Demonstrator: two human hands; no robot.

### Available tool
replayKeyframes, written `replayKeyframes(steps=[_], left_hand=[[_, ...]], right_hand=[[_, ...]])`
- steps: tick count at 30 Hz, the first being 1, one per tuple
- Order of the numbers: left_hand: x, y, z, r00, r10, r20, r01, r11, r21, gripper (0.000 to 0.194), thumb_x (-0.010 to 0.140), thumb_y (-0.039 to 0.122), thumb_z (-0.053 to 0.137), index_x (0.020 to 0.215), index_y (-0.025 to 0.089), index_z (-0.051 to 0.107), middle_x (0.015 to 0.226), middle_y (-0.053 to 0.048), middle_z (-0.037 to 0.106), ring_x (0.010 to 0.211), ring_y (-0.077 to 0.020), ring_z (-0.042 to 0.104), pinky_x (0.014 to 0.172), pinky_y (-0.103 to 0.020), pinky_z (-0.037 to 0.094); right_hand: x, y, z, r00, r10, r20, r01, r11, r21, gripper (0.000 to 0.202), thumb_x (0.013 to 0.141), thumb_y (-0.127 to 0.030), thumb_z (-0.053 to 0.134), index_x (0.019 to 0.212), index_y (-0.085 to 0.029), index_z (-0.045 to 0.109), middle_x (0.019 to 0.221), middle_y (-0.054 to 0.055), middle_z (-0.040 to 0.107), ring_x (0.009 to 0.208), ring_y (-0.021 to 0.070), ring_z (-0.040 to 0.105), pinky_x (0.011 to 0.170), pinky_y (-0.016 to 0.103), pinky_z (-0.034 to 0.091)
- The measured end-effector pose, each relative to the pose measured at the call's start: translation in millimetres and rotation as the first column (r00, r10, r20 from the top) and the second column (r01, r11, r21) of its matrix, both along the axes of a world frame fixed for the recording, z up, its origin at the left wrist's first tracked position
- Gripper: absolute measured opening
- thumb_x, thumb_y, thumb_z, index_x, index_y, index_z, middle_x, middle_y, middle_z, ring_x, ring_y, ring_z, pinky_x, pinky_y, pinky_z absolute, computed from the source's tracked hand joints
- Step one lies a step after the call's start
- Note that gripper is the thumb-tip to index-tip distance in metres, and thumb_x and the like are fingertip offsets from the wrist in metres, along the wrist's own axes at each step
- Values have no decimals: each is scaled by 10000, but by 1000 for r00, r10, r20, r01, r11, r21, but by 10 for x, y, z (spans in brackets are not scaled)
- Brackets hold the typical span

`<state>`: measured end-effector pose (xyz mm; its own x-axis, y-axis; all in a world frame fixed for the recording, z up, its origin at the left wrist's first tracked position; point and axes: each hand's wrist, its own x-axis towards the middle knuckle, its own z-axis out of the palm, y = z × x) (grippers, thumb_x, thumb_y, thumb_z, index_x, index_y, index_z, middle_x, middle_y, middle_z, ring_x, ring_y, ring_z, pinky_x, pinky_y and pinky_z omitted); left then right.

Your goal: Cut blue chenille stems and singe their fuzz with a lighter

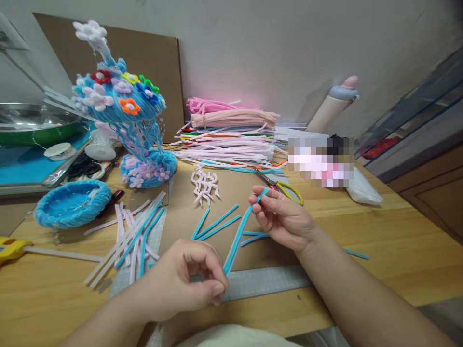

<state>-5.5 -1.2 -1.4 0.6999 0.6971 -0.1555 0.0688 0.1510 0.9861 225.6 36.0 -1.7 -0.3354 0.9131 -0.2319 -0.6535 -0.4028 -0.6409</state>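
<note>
Blue fuzzy stem (pixel 240 231) was found between the person's two hands, above a brown cardboard sheet (pixel 177 217) on the wood-grained surface (pixel 408 270). It was soft-piled, slender and running slantwise; whether it was one folded length or two laid together could not be determined. The right hand (pixel 261 205) pinched the upper end between thumb and fingers. The left hand (pixel 204 270) was closed in a pinch at the lower end, fingers curled.

Loose blue stems (pixel 201 223) of the same plush material lay on the cardboard, near a cluster of crimped pale pink stems (pixel 205 185). Scissors (pixel 291 193) with yellow handles rested beyond the right hand. To the left, flat translucent strips (pixel 123 239) lay crosswise over lilac and blue lengths. At the back, straight stems were stacked in layers: a bright pink bundle (pixel 224 105) and a peach bundle (pixel 231 120) above a pale pile (pixel 227 149).

Containers were noted as follows. A round blue dish (pixel 47 214) had a thick, ribbed plush rim and a small pale piece inside. A wide bowl (pixel 36 138) showed a green outer wall and polished metal interior; its contents could not be made out. Near both stood a tiered blue ornament (pixel 121 103), wound in plush and set with fuzzy multicoloured flowers.
</note>
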Motion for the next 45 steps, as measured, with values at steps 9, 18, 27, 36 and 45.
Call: replayKeyframes(steps=[9,18,27,36,45], left_hand=[[-31,23,-52,997,56,61,-41,975,-216,195,694,294,712,668,130,610,602,-13,627,524,-90,579,516,-196,448],[44,1,1,972,181,-153,-150,969,195,117,751,239,649,791,138,692,738,-61,674,667,-141,615,594,-239,469],[31,-1,-29,990,91,-106,-56,954,295,246,742,226,672,984,187,690,817,-48,684,701,-132,621,632,-233,497],[29,4,-30,997,32,-76,-5,944,330,231,764,235,651,989,187,677,874,-59,677,788,-150,614,710,-264,493],[32,10,-14,980,-92,-177,159,897,412,295,834,271,562,1121,247,621,964,-57,654,904,-167,581,818,-280,439]], right_hand=[[-12,21,-10,985,-118,128,106,990,95,144,673,-212,754,802,-163,712,691,3,711,530,63,644,464,98,526],[-15,83,-63,898,-274,343,259,962,90,135,664,-216,743,760,-131,701,565,-4,644,481,75,616,435,116,519],[-35,73,-91,917,-225,331,226,973,35,116,675,-184,729,770,-125,700,557,0,653,480,79,623,425,114,526],[-55,58,-77,930,-210,301,215,977,17,132,671,-184,732,781,-122,691,560,-5,647,485,85,632,435,119,534],[-71,28,-68,938,-184,294,192,981,1,102,688,-179,711,777,-132,697,557,3,652,487,89,635,440,119,534]])
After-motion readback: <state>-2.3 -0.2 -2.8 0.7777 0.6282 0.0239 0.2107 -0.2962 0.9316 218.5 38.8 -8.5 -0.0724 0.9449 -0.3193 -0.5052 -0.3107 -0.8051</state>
